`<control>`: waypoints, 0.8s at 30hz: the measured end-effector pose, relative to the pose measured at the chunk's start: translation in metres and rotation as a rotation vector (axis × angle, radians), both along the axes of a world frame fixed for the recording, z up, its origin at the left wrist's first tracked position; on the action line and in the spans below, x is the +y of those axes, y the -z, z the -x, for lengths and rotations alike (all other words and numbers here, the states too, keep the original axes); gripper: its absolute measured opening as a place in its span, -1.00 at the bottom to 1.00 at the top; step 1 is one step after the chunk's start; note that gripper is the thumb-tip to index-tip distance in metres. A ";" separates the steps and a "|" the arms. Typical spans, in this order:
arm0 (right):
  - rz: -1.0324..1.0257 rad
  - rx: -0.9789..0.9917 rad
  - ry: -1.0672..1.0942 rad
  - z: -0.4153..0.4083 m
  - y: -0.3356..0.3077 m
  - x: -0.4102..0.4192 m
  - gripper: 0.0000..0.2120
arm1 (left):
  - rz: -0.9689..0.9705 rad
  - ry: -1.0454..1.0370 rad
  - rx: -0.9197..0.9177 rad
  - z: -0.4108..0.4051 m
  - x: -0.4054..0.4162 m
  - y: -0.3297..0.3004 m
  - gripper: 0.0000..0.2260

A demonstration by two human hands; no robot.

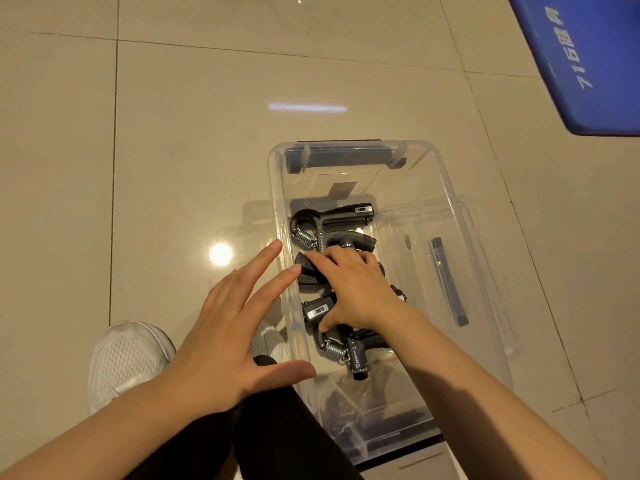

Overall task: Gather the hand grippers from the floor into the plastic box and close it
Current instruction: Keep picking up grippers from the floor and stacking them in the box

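The floor (pixel 173 150) is glossy beige tile with thin dark grout lines; a round lamp glare shines at about 9 o'clock from the box and a bar-shaped reflection at 12 o'clock. At 1 o'clock, in the far corner, lies a blue mat (pixel 588 57) with pale lettering. At 7 o'clock a white mesh shoe (pixel 128 358) rests on the tile, with a black trouser leg (pixel 277 438) beside it.

The left hand (pixel 235 327) hovers at the left wall of the clear plastic box (pixel 485 271), its fingers (pixel 273 285) straight and spread apart, holding nothing; the fingertips reach the wall's rim, though whether they touch it cannot be told, and the thumb points toward 3 o'clock across the near corner.

The box stands open on the floor, with a dark latch bar on its far end. To its right, flat on the tile, lies what looks like the clear lid (pixel 446 271) with a dark strip on it.

Inside the box lie black hand grippers with steel springs: one (pixel 332 220) at the far end, one (pixel 349 351) near the close end, more under the palm. The right hand (pixel 356 289) reaches down into the box and rests on the middle gripper (pixel 308 271), fingers bent over it; whether they grip it cannot be told.
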State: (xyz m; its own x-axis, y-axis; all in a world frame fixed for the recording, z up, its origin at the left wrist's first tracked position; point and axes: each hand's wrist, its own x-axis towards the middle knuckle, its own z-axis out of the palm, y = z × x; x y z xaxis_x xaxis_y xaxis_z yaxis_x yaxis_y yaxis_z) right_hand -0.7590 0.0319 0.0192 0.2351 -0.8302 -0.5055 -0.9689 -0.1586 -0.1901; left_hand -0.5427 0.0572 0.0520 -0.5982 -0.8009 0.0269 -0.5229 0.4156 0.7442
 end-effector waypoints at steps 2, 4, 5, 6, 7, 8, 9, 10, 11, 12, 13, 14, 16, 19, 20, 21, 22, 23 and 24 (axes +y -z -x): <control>0.009 -0.020 0.022 0.000 0.000 0.002 0.08 | -0.004 0.003 0.000 0.000 0.000 0.000 -0.19; 0.010 -0.038 0.027 -0.001 0.000 0.006 0.08 | -0.008 0.002 0.005 0.000 0.000 0.000 -0.19; -0.003 -0.046 0.029 -0.002 -0.001 0.008 0.08 | -0.008 0.000 0.005 0.000 0.000 0.000 -0.19; -0.023 -0.059 0.043 -0.003 -0.003 0.010 0.08 | -0.007 -0.001 0.006 0.000 0.000 0.000 -0.18; -0.045 -0.066 0.061 -0.005 -0.004 0.012 0.09 | -0.005 -0.003 0.008 0.000 0.000 0.000 -0.18; -0.060 -0.057 0.069 -0.008 -0.004 0.013 0.12 | -0.004 -0.005 0.009 0.000 0.000 -0.001 -0.18; -0.059 -0.029 0.061 -0.011 -0.005 0.013 0.15 | -0.003 -0.008 0.009 0.000 0.000 -0.001 -0.18; -0.040 0.003 0.043 -0.014 -0.004 0.012 0.17 | -0.003 -0.008 0.008 0.001 0.000 -0.001 -0.18; -0.010 0.018 0.026 -0.016 -0.003 0.011 0.18 | -0.004 -0.007 0.008 0.001 0.000 -0.001 -0.18; 0.023 0.004 0.009 -0.018 -0.001 0.011 0.18 | -0.005 -0.007 0.008 0.001 0.000 -0.001 -0.18; 0.049 -0.038 -0.009 -0.020 0.002 0.010 0.17 | -0.005 -0.008 0.011 0.001 -0.001 -0.001 -0.18; 0.057 -0.095 -0.019 -0.021 0.004 0.011 0.15 | -0.008 -0.008 0.013 0.001 -0.001 -0.001 -0.18; 0.039 -0.166 -0.012 -0.021 0.005 0.012 0.15 | -0.014 -0.010 0.015 0.001 -0.001 -0.001 -0.18; 0.013 -0.142 -0.009 -0.020 0.007 0.011 0.23 | -0.008 -0.012 0.007 0.001 -0.001 0.000 -0.17; 0.008 -0.136 0.002 -0.021 0.009 0.010 0.25 | -0.007 -0.013 0.006 0.001 -0.001 0.000 -0.17; 0.000 -0.137 0.013 -0.021 0.010 0.008 0.25 | -0.006 -0.013 0.006 0.001 -0.001 0.000 -0.17; -0.010 -0.146 0.023 -0.020 0.012 0.006 0.24 | -0.004 -0.014 0.006 0.001 -0.001 0.001 -0.17; -0.022 -0.165 0.036 -0.020 0.012 0.004 0.22 | -0.004 -0.015 0.008 0.001 -0.001 0.001 -0.17; -0.035 -0.188 0.053 -0.019 0.013 0.003 0.19 | -0.006 -0.016 0.010 0.001 -0.001 0.001 -0.17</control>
